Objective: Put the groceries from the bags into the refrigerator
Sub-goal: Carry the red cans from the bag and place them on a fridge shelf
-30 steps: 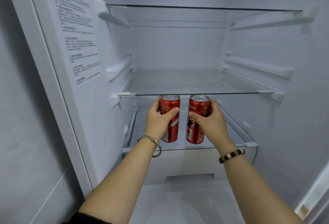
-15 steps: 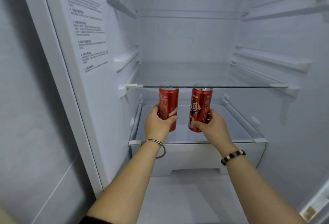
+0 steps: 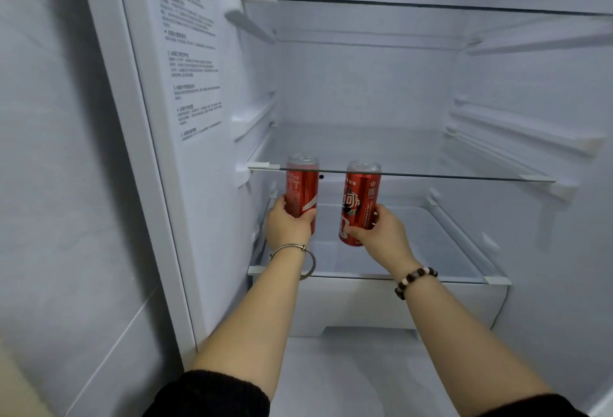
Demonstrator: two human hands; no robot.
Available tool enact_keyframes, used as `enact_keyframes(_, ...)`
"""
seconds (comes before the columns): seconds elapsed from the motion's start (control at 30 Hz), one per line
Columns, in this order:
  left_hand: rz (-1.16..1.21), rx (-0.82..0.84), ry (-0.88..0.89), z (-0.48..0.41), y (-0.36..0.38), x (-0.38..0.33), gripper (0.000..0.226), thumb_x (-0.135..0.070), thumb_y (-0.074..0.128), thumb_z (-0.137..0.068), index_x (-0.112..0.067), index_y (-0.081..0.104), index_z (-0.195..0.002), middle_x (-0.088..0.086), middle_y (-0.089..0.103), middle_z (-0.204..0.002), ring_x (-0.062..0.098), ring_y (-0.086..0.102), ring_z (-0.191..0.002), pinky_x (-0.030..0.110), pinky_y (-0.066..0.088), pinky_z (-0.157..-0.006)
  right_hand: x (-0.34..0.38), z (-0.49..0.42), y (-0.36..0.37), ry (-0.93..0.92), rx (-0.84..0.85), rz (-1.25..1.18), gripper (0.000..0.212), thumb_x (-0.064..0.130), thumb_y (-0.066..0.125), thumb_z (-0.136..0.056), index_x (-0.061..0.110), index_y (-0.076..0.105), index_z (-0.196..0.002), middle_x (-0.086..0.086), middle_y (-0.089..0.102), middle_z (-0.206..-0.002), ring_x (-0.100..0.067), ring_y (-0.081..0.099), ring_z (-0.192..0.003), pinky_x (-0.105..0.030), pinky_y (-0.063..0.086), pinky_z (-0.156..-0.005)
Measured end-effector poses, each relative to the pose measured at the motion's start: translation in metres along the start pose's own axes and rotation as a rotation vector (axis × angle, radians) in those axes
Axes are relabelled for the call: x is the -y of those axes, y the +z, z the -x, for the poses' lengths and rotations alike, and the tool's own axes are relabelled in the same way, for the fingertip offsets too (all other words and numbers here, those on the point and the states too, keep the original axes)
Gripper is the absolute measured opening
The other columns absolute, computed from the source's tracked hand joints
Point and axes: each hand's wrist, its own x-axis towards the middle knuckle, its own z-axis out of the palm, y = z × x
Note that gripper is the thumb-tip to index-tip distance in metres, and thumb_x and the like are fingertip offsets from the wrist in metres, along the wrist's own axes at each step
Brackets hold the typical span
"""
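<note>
Two tall red drink cans are held upright inside the open refrigerator. My left hand (image 3: 288, 224) grips the left can (image 3: 302, 191) around its lower half. My right hand (image 3: 378, 234) grips the right can (image 3: 360, 201) near its base, and this can leans slightly to the left at the bottom. Both can tops sit behind the front edge of the middle glass shelf (image 3: 464, 177) and show through the glass. The cans hang above the lower glass shelf (image 3: 447, 279), not touching it.
The white refrigerator interior has an upper glass shelf (image 3: 431, 5) and a white drawer (image 3: 365, 307) under the lower shelf. A printed label (image 3: 189, 51) covers the left inner wall. Shelf rails line the right wall (image 3: 530, 138). A grey wall stands to the left.
Both hands have lifted the cans and pushed them deeper in, so their tops now reach the middle shelf's level. My grip sits lower on each can. The view has tilted upward.
</note>
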Motion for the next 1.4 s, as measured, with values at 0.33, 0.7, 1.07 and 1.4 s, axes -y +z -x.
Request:
enact_keyframes(0.33,-0.216,-0.016,0.023,-0.034,0.011,-0.002,0.033,-0.025,0.072,-0.080,-0.016,0.063,-0.111,0.004,0.068,-0.111,0.023,0.063,-0.101,0.026,0.042,-0.075,0.003,-0.037,0.022,-0.027,0.021,0.104,0.057,0.025,0.080,-0.072,0.010,0.053,-0.120,-0.004,0.064,-0.114,-0.018,0.061,-0.101,-0.022,0.044,-0.077)
enact_keyframes(0.7,-0.382,-0.081,0.002,-0.079,0.033,0.002,0.032,-0.027,0.070,-0.083,-0.009,0.059,-0.108,0.010,0.067,-0.111,0.031,0.061,-0.104,0.031,0.043,-0.073,0.000,-0.095,0.049,-0.053,0.030,0.142,0.051,0.023,0.081,-0.071,0.009,0.057,-0.114,-0.007,0.066,-0.110,-0.022,0.062,-0.100,-0.027,0.046,-0.078)
enact_keyframes(1.07,-0.384,-0.147,-0.005,-0.111,0.045,0.011,0.033,-0.025,0.068,-0.085,-0.009,0.058,-0.112,0.010,0.066,-0.114,0.032,0.059,-0.108,0.035,0.046,-0.079,0.000,-0.122,0.070,-0.084,-0.015,0.100,0.042,0.022,0.080,-0.072,0.008,0.063,-0.107,-0.009,0.068,-0.107,-0.022,0.063,-0.098,-0.028,0.048,-0.079)
enact_keyframes(1.4,-0.376,-0.185,-0.014,-0.120,0.052,0.012,0.022,-0.020,0.058,-0.092,-0.011,0.060,-0.112,0.002,0.070,-0.106,0.021,0.062,-0.103,0.021,0.032,-0.066,-0.012,-0.137,0.086,-0.039,0.000,0.279,0.035,0.037,0.075,-0.076,0.010,0.068,-0.098,-0.009,0.070,-0.095,-0.026,0.065,-0.086,-0.037,0.053,-0.071)
